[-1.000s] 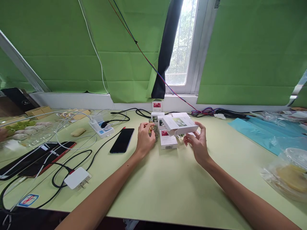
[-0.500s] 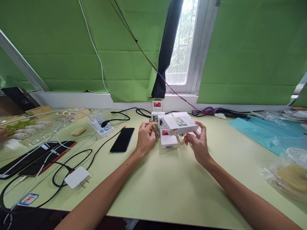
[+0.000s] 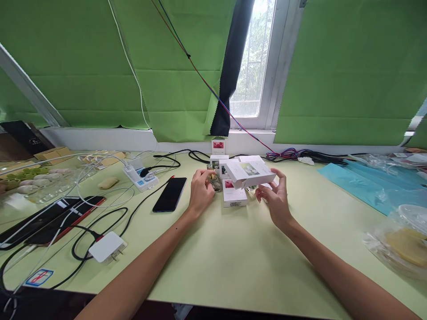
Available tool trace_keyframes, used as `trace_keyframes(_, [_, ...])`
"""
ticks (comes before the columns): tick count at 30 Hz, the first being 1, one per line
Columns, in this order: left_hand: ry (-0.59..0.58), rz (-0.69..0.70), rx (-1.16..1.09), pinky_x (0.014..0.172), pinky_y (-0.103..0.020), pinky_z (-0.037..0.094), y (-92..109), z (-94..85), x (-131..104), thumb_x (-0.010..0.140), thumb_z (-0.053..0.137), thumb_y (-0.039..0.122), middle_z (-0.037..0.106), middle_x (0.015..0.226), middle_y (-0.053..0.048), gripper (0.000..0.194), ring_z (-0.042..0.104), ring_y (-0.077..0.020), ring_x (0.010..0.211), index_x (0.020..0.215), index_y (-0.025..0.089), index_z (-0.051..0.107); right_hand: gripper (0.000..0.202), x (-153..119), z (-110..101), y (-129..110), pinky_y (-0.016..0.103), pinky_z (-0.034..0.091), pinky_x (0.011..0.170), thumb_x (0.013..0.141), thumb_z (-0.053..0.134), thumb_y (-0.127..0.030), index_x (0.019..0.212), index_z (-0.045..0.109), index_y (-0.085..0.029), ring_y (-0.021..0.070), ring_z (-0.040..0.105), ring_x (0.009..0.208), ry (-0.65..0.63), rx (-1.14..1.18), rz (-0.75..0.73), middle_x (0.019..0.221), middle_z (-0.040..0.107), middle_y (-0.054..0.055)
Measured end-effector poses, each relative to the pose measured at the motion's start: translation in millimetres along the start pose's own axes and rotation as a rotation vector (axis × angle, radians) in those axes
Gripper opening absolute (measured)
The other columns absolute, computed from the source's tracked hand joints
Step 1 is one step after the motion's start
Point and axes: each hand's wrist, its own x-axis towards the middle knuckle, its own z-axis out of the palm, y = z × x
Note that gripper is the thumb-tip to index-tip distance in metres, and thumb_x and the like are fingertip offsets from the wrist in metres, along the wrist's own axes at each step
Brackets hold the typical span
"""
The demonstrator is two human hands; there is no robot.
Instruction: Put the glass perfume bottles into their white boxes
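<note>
My right hand (image 3: 276, 195) holds a small white cardboard box (image 3: 251, 172) by its right end, thumb and fingers around it. The box is lifted and tilted, with a flower picture on top and an open flap at its left end. Curled beside a small coiled, wire-like bundle (image 3: 216, 182), my left hand (image 3: 202, 186) has its fingers closed on the bundle's left side; its fingertips are partly hidden. Between the hands lies a white box with a red flower picture (image 3: 234, 195), barcode towards me. More white boxes (image 3: 219, 161) sit behind, partly covered.
A black phone (image 3: 170, 194) lies left of my left hand. Further left are a power strip (image 3: 142, 177), a white charger (image 3: 107, 247) and tangled cables. Blue sheeting (image 3: 356, 184) and a clear plastic bag (image 3: 398, 244) lie at the right. Another box (image 3: 218, 146) stands against the wall.
My left hand has shifted very slightly, baring more of the coiled bundle. The right hand and its box stay almost still.
</note>
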Motion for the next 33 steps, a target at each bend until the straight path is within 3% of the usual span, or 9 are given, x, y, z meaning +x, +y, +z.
trace_keyframes(9, [0.079, -0.078, -0.050, 0.074, -0.031, 0.049, -2.9, 0.1, 3.5, 0.068, 0.046, -0.001, 0.064, 0.089, -0.002, 0.035, 0.065, -0.0192, 0.080, 0.092, 0.024, 0.049, 0.068, -0.9, 2.3, -3.5, 0.029, 0.045, 0.056, 0.071, 0.074, -0.033, 0.129, 0.038, -0.033, 0.0123, 0.059, 0.060, 0.006, 0.007, 0.008, 0.097, 0.062, -0.002])
trace_keyframes(33, [0.088, -0.120, -0.059, 0.083, -0.035, 0.053, -1.8, -0.7, 4.4, 0.071, 0.048, 0.005, 0.068, 0.091, -0.005, 0.028, 0.068, -0.0214, 0.087, 0.092, 0.023, 0.054, 0.066, 0.3, 0.7, -0.4, 0.028, 0.046, 0.057, 0.073, 0.072, -0.032, 0.131, 0.039, -0.033, 0.0116, 0.059, 0.060, 0.002, -0.013, 0.004, 0.102, 0.062, 0.000])
